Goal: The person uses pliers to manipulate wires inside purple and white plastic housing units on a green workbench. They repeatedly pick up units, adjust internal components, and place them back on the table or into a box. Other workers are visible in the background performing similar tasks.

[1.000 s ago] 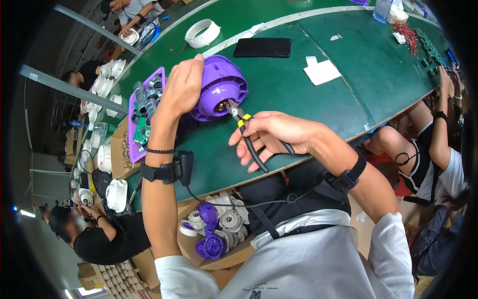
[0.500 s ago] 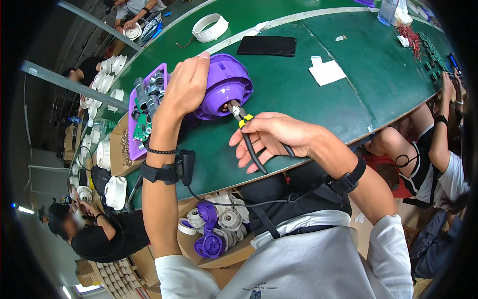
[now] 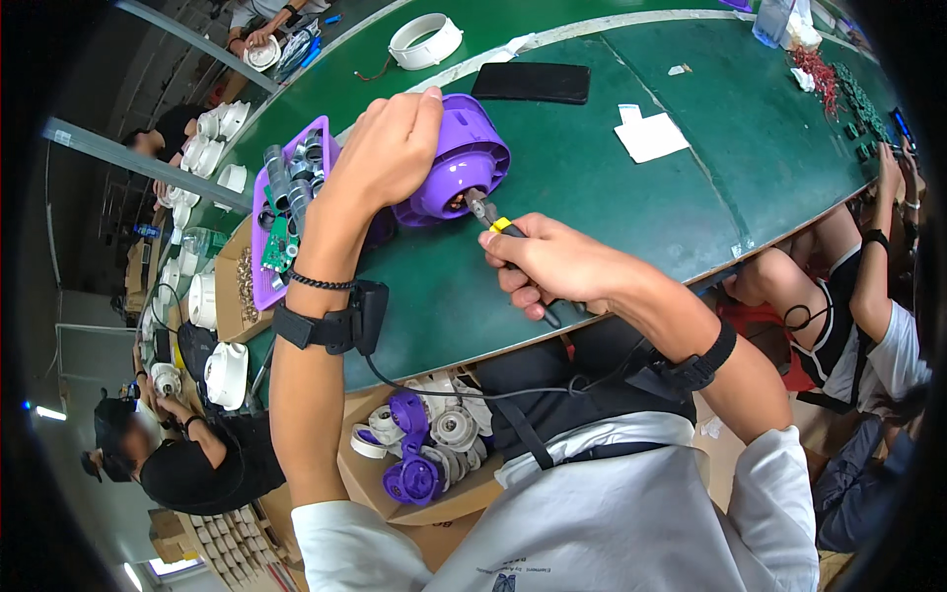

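A purple round plastic housing (image 3: 462, 158) lies tilted on the green table, its narrow opening toward me. My left hand (image 3: 393, 143) is closed over its left side and steadies it; some fingertips are hidden behind it. My right hand (image 3: 552, 261) grips a pair of pliers (image 3: 505, 226) with black and yellow handles, its fingers wrapped round them. The pliers' metal jaws reach into the opening, where small copper-coloured parts show. What the jaw tips touch is too small to tell.
At left stand a purple tray (image 3: 266, 291) of metal tubes and circuit boards and a cardboard box (image 3: 235, 316) of small parts. Beyond lie a white ring (image 3: 424, 41), a black phone-like slab (image 3: 531, 83) and white paper (image 3: 651, 137). Below the table edge, a carton (image 3: 360, 464) holds white and purple housings. Co-workers sit both sides.
My right hand's fingers have closed round the plier handles, which were spread in a looser hold. The housing and my left hand have shifted slightly right and away from me.
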`<state>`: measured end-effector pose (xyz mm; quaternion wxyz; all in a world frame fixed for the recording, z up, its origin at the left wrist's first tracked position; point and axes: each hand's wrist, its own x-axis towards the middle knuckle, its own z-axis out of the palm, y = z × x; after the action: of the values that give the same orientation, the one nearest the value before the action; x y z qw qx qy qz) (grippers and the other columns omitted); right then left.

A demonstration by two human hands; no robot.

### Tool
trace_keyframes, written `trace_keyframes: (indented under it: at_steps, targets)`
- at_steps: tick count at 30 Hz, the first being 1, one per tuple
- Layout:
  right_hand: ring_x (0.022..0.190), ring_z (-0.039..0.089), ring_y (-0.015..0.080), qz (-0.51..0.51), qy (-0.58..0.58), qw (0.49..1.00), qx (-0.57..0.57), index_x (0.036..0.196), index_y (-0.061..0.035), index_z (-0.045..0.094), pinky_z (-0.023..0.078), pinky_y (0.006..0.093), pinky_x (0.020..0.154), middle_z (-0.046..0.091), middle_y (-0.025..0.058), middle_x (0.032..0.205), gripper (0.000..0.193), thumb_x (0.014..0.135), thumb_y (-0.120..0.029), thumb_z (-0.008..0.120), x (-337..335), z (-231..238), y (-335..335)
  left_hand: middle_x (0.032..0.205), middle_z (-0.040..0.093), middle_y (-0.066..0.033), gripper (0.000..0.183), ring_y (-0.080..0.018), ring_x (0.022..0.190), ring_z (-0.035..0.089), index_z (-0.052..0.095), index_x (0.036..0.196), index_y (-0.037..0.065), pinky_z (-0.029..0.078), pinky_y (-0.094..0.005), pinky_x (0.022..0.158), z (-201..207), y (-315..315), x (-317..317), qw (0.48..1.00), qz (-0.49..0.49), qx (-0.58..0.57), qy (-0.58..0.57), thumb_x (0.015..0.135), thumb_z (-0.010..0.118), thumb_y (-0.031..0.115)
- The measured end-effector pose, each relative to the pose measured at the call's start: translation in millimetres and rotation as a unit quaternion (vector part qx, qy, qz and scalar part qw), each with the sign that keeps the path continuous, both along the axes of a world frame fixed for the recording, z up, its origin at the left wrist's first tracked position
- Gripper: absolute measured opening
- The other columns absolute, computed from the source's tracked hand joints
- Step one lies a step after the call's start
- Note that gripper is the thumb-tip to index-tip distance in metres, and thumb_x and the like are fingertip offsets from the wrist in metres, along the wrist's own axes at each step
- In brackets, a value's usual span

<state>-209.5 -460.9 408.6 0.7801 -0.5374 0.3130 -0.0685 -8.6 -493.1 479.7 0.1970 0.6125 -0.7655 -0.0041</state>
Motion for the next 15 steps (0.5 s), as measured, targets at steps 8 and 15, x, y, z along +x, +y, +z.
trace_keyframes:
  at_steps: [8, 15]
  targets:
    - [0.092, 0.064, 0.0478, -0.032, 0.218, 0.908, -0.355, 0.094, 0.0119, 0.063, 0.050, 0.0502, 0.080, 0.064, 0.0342, 0.091, 0.038, 0.095, -0.023, 0.048, 4.2, 27.8, 14.6, 0.090, 0.065, -0.0286, 0.042, -0.0511, 0.084, 0.060, 0.063, 0.085, -0.005, 0.047, -0.0568, 0.081, 3.1, -10.6, -20.9, 0.991, -0.002, -0.029, -0.130, 0.099, 0.039, 0.026]
    - [0.051, 0.031, 0.0070, -0.065, -0.243, 0.914, 0.320, 0.079, -0.0129, 0.041, 0.031, 0.0252, 0.045, 0.033, -0.0060, 0.062, 0.028, 0.102, -0.027, 0.047, 4.7, -16.3, 27.3, 0.088, 0.064, -0.0290, 0.044, -0.0500, 0.086, 0.059, 0.063, 0.085, -0.005, 0.045, -0.0561, 0.081, -9.4, -1.9, 1.8, 0.999, -0.011, -0.038, -0.010, 0.100, 0.040, 0.029]
